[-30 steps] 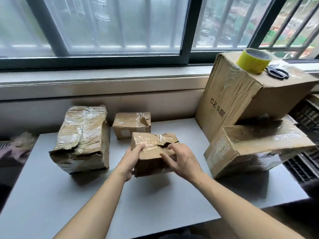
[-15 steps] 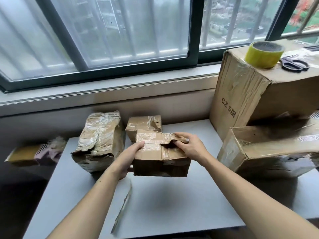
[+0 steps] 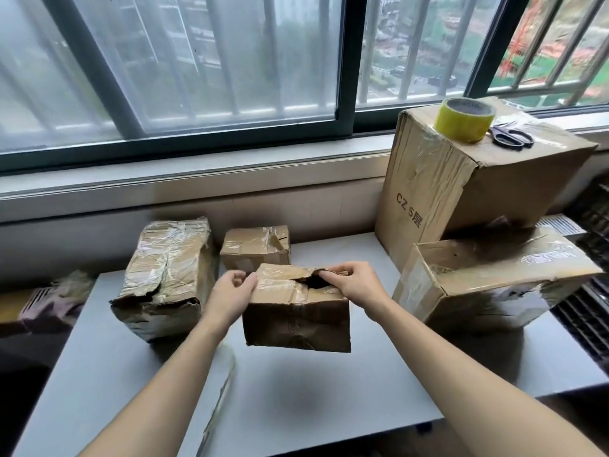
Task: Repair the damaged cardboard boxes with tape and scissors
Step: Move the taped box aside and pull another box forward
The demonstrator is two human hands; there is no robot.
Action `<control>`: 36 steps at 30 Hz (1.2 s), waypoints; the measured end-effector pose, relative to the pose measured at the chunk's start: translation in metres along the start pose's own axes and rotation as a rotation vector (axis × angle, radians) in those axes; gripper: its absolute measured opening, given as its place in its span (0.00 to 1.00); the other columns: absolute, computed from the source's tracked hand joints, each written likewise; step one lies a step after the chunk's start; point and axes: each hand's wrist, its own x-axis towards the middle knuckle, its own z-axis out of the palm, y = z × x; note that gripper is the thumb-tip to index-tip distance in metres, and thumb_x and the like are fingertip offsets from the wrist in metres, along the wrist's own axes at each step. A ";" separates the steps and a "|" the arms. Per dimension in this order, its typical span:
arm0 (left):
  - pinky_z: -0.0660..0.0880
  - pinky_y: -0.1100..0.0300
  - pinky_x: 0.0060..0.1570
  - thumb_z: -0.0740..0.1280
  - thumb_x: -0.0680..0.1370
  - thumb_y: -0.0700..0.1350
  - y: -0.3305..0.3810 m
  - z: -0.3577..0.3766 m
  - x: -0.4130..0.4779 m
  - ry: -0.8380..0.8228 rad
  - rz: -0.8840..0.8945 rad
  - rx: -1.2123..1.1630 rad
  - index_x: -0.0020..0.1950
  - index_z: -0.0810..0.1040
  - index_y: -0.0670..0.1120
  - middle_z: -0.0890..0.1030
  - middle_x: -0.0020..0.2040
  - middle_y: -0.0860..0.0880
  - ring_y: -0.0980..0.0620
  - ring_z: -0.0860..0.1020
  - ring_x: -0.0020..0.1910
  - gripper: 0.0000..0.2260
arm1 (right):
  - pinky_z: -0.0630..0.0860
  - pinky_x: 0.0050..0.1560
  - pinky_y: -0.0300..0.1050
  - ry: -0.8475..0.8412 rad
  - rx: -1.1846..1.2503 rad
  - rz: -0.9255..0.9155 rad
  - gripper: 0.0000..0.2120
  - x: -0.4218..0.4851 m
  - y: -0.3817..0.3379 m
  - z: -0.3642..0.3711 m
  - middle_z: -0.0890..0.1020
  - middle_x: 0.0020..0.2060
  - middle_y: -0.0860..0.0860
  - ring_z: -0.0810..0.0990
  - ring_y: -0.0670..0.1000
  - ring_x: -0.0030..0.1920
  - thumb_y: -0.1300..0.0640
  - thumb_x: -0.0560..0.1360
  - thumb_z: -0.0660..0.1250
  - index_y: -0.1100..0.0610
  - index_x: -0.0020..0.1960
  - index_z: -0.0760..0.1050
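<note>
Near half of the table (image 3: 296,407) is open, only a tape strip (image 3: 219,394) at 7 o'clock. Boxes block 10 (image 3: 164,278), 12 (image 3: 255,247) and 3 (image 3: 494,285); tall box (image 3: 438,189) walls off 1.

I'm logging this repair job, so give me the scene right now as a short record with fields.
held box: small torn box, lifted above the grey table
left hand: grips the box's left top edge
right hand: pinches the torn top flap
tape roll: yellow, on the tall box
scissors: beside the tape, untouched
other boxes: three more, crumpled
</note>
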 end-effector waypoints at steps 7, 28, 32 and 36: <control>0.63 0.51 0.56 0.56 0.73 0.68 0.013 0.023 -0.018 -0.098 0.840 0.668 0.49 0.84 0.56 0.81 0.52 0.60 0.53 0.73 0.56 0.23 | 0.77 0.39 0.34 0.059 -0.075 -0.028 0.11 -0.013 0.004 0.016 0.84 0.43 0.47 0.83 0.46 0.45 0.48 0.72 0.76 0.53 0.50 0.84; 0.74 0.49 0.53 0.74 0.69 0.57 0.013 0.044 -0.027 -0.418 0.751 1.004 0.64 0.71 0.46 0.70 0.63 0.47 0.43 0.75 0.58 0.29 | 0.75 0.43 0.35 -0.096 -0.135 -0.169 0.12 -0.025 0.011 0.019 0.76 0.53 0.52 0.79 0.45 0.45 0.44 0.79 0.66 0.48 0.59 0.78; 0.75 0.50 0.49 0.73 0.69 0.48 0.004 0.041 -0.029 -0.398 0.837 0.947 0.65 0.70 0.46 0.69 0.60 0.48 0.43 0.77 0.53 0.27 | 0.78 0.39 0.49 -0.090 -0.131 -0.011 0.18 -0.018 0.013 0.013 0.81 0.43 0.52 0.80 0.52 0.43 0.38 0.71 0.66 0.52 0.48 0.79; 0.74 0.51 0.50 0.72 0.69 0.43 0.006 0.037 -0.029 -0.367 0.913 0.865 0.69 0.68 0.47 0.69 0.63 0.48 0.45 0.75 0.53 0.30 | 0.74 0.36 0.45 -0.188 -0.025 0.145 0.18 -0.017 0.019 0.010 0.81 0.49 0.55 0.79 0.52 0.42 0.44 0.74 0.69 0.56 0.55 0.73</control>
